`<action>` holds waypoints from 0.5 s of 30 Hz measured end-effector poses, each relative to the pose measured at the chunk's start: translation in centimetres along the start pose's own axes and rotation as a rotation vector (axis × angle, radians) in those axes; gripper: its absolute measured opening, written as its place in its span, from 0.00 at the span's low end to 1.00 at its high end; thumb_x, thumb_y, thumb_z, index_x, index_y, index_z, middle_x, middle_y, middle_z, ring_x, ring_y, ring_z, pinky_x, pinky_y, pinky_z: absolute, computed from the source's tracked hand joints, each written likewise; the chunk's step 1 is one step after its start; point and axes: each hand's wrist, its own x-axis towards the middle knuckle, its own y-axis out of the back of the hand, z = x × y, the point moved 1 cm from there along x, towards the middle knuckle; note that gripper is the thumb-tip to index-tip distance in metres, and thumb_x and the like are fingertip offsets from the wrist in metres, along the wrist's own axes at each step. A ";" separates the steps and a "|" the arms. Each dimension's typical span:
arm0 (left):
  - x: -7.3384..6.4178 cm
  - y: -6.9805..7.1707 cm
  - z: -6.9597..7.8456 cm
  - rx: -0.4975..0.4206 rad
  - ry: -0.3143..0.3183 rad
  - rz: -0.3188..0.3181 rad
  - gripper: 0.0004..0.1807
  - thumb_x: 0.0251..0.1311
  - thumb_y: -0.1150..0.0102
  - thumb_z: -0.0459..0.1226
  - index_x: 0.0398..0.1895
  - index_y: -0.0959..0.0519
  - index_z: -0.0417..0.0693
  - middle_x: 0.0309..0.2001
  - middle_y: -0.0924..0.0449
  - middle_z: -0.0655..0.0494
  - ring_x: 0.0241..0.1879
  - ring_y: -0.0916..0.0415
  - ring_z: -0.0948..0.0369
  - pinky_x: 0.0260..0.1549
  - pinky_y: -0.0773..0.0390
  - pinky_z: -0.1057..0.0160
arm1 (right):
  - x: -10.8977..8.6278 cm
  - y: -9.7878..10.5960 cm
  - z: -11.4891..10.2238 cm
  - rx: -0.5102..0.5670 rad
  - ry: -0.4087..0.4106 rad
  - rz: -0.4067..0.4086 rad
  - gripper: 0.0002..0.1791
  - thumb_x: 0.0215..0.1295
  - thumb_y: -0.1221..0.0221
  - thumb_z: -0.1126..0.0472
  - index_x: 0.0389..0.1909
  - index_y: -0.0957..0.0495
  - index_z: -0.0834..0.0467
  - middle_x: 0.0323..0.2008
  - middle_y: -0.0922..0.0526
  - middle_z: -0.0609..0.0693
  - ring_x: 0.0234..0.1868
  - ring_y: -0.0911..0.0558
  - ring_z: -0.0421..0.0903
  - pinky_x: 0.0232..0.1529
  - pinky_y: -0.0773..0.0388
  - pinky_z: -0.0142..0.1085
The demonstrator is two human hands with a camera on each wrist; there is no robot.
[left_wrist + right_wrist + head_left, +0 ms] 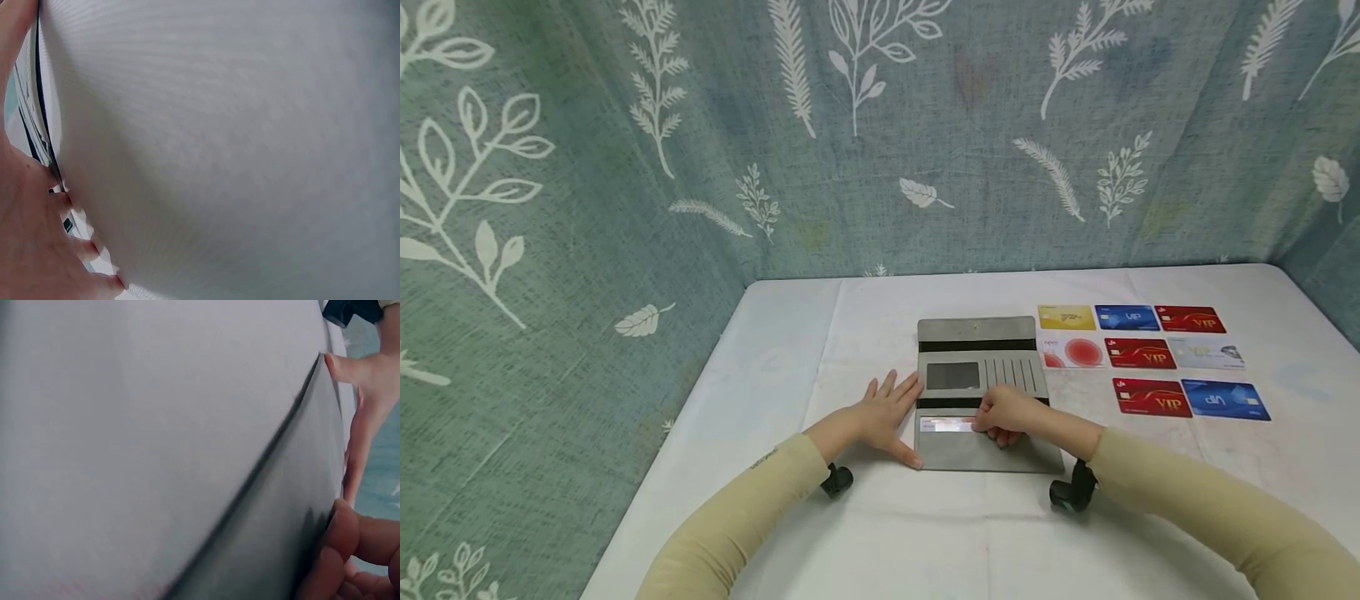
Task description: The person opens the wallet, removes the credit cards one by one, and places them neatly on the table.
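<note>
A grey wallet [988,454] lies unfolded on the white table, with black bands, a clear window [952,376] and a row of narrow slots. My left hand [880,417] rests with spread fingers along its left edge, the thumb at the near left corner. Over the lower part, my right hand [1006,411] pinches the right end of a pale card [946,424] that lies at the pocket below the lower black band. In the right wrist view, the curled fingers [340,534] overlap the wallet's grey surface [275,506].
Several cards lie in three rows right of the wallet: a yellow card [1066,317], blue cards [1126,317], red cards [1152,397], a white card with a red circle [1071,351] and a silvery card [1206,352]. A leaf-patterned curtain [850,208] hangs behind the table.
</note>
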 end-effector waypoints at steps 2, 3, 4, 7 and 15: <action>0.0 0.0 0.0 0.000 -0.003 0.001 0.67 0.36 0.39 0.68 0.72 0.64 0.47 0.73 0.73 0.53 0.70 0.76 0.44 0.64 0.65 0.40 | 0.2 0.1 -0.1 -0.005 -0.001 -0.024 0.12 0.57 0.39 0.63 0.17 0.26 0.60 0.11 0.30 0.46 0.10 0.28 0.38 0.14 0.29 0.29; 0.0 -0.1 0.0 0.000 -0.004 0.001 0.67 0.36 0.39 0.68 0.72 0.64 0.47 0.73 0.73 0.53 0.70 0.76 0.44 0.64 0.65 0.40 | 0.2 0.2 -0.1 0.001 -0.005 -0.036 0.12 0.58 0.39 0.63 0.17 0.26 0.60 0.11 0.30 0.46 0.10 0.28 0.38 0.13 0.29 0.29; 0.0 -0.1 0.0 -0.002 -0.006 0.003 0.67 0.36 0.39 0.68 0.72 0.63 0.47 0.73 0.73 0.53 0.70 0.75 0.44 0.64 0.64 0.40 | 0.3 0.2 -0.2 0.010 -0.007 -0.048 0.12 0.58 0.40 0.63 0.17 0.26 0.61 0.11 0.30 0.46 0.10 0.28 0.38 0.13 0.29 0.28; 0.1 -0.1 0.0 -0.001 -0.001 -0.005 0.67 0.36 0.40 0.69 0.72 0.64 0.47 0.73 0.74 0.53 0.70 0.76 0.44 0.64 0.65 0.41 | 0.5 0.3 -0.1 0.038 -0.024 -0.077 0.12 0.59 0.41 0.64 0.18 0.27 0.61 0.11 0.30 0.47 0.10 0.28 0.38 0.13 0.30 0.28; -0.1 0.2 0.0 -0.015 -0.008 -0.004 0.67 0.36 0.39 0.68 0.72 0.64 0.47 0.73 0.73 0.53 0.70 0.76 0.44 0.64 0.66 0.40 | 1.4 0.4 0.1 0.093 -0.026 -0.082 0.13 0.62 0.45 0.66 0.18 0.28 0.62 0.12 0.32 0.47 0.10 0.28 0.39 0.14 0.29 0.29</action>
